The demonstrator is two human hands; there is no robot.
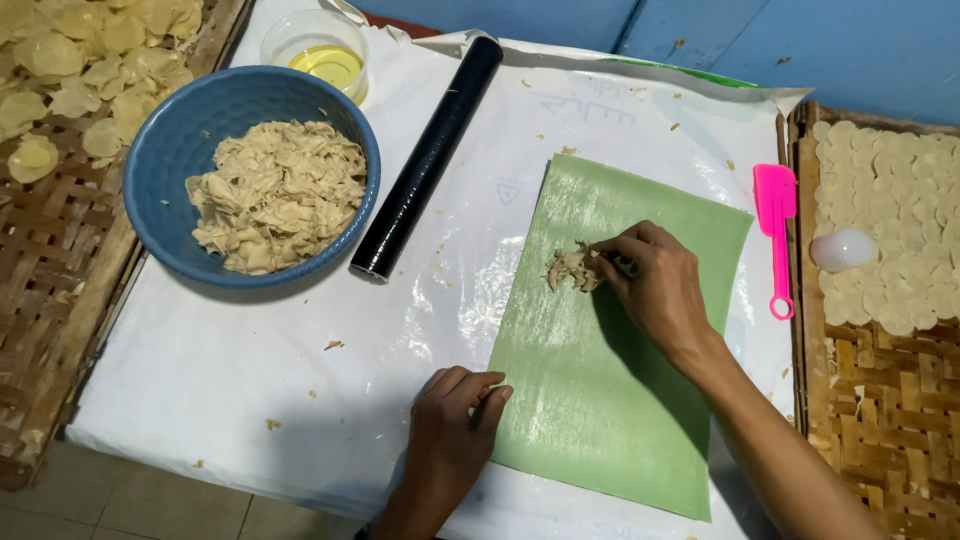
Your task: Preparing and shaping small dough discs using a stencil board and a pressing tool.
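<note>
Head view looks down on a white plastic-covered surface [250,360]. Right hand [655,280] pinches a small clump of pale scraps [572,268] on a flat green sheet [610,380]. Left hand [450,435] lies loosely curled, fingers pressing the sheet's left edge. Nearby sit a blue round bowl of pale scraps [170,170], a black roller [425,160] and a pink plastic scraper [776,235].

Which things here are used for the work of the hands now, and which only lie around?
In use:
right hand pinching dough clump
left hand pressing green sheet

Lying about:
blue bowl of dough scraps
black roller
pink scraper
oil cup
</note>
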